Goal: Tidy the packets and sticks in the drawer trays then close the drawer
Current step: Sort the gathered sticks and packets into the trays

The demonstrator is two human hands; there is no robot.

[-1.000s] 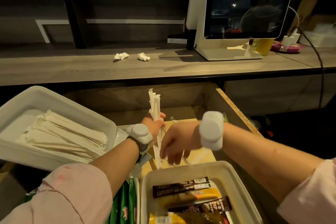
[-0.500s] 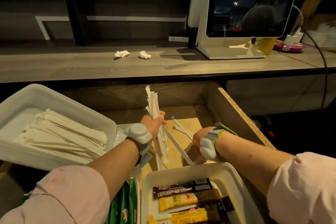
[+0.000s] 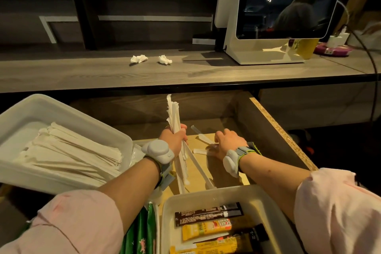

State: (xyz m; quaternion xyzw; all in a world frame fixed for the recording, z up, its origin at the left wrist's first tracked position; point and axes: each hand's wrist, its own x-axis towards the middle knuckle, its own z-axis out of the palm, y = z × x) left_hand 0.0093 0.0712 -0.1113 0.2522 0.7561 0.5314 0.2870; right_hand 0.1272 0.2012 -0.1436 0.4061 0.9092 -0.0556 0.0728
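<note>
My left hand [image 3: 174, 138] is shut on an upright bundle of white paper-wrapped sticks [image 3: 173, 113] over the open wooden drawer [image 3: 274, 130]. My right hand [image 3: 227, 142] lies palm down on the drawer floor with fingers spread over loose wrapped sticks [image 3: 203, 139]; whether it grips any I cannot tell. A white tray [image 3: 68, 113] at the left holds several wrapped sticks laid flat. A second white tray [image 3: 206, 195] at the front holds brown and yellow coffee packets [image 3: 208, 213]. Green packets [image 3: 142, 231] stand between the trays.
Above the drawer runs a wooden counter [image 3: 82, 72] with two crumpled tissues [image 3: 139, 59] and a white screen terminal [image 3: 274, 16] at the right. A black cable [image 3: 369, 64] hangs over the counter's right edge. The drawer's right wall has a raw chipboard edge.
My right hand dropped from beside the bundle to the drawer floor and reached further back over the loose sticks. My left hand kept the bundle upright in about the same place.
</note>
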